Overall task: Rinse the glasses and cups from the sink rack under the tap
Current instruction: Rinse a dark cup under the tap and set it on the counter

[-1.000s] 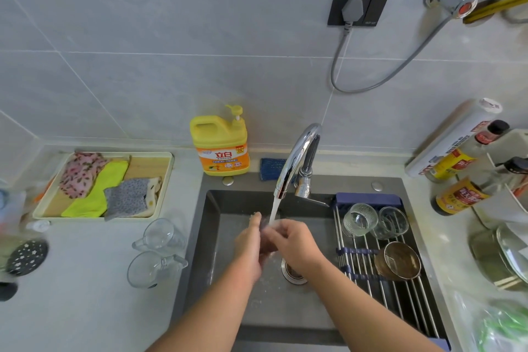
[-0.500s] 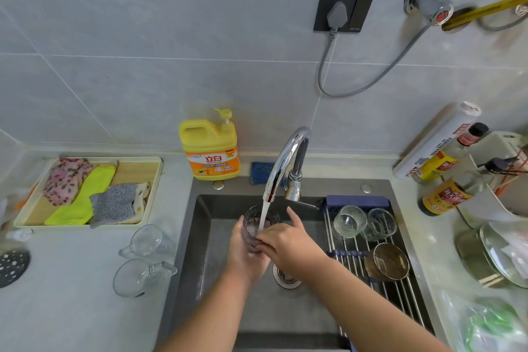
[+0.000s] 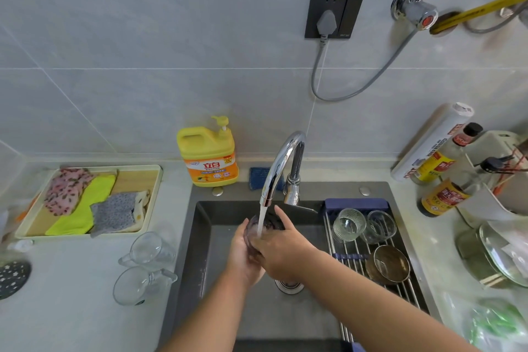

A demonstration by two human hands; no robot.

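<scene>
A small clear glass (image 3: 267, 225) sits upright under the chrome tap (image 3: 281, 164), and water runs into it. My left hand (image 3: 243, 254) grips it from the left and below. My right hand (image 3: 281, 248) wraps its right side, with the thumb raised beside the rim. On the sink rack (image 3: 380, 286) at the right lie a ribbed glass (image 3: 349, 224), a plain glass (image 3: 380, 226) and a dark metal cup (image 3: 390, 264). Two clear handled cups (image 3: 150, 250) (image 3: 140, 286) lie on their sides on the counter left of the sink.
A yellow detergent bottle (image 3: 210, 153) stands behind the dark sink (image 3: 200, 237), next to a blue sponge (image 3: 258, 177). A tray of cloths (image 3: 154, 180) is at far left. Sauce bottles (image 3: 443, 197), a roll and a pot lid (image 3: 503, 257) crowd the right counter.
The glass has come upright under the stream, where a second ago my hands were bunched close below the tap. The view has also shifted slightly to the right.
</scene>
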